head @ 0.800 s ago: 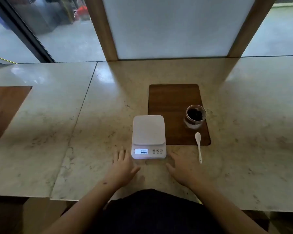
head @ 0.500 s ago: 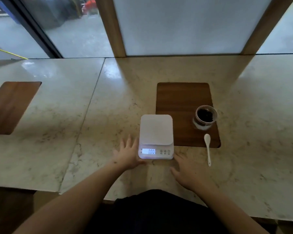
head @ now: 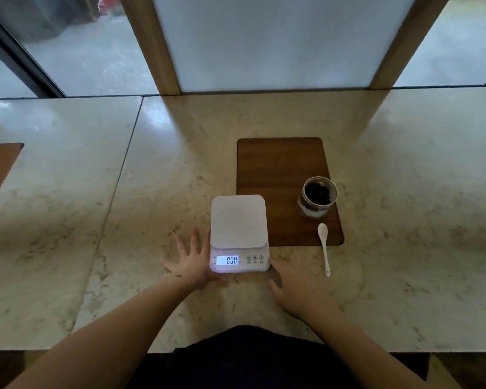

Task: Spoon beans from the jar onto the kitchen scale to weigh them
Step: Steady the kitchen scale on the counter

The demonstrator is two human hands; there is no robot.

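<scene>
Square white scale [head: 238,221] on veined marble [head: 152,192]

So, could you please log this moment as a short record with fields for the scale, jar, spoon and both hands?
scale: white, platform bare, display lit, reads 0.00
jar: open, dark beans inside, upright on the wooden mat
spoon: white, lying below the jar, bowl on the mat, handle on the table
left hand: open, flat, against the scale's left side
right hand: open, flat on the table, holding nothing
</scene>
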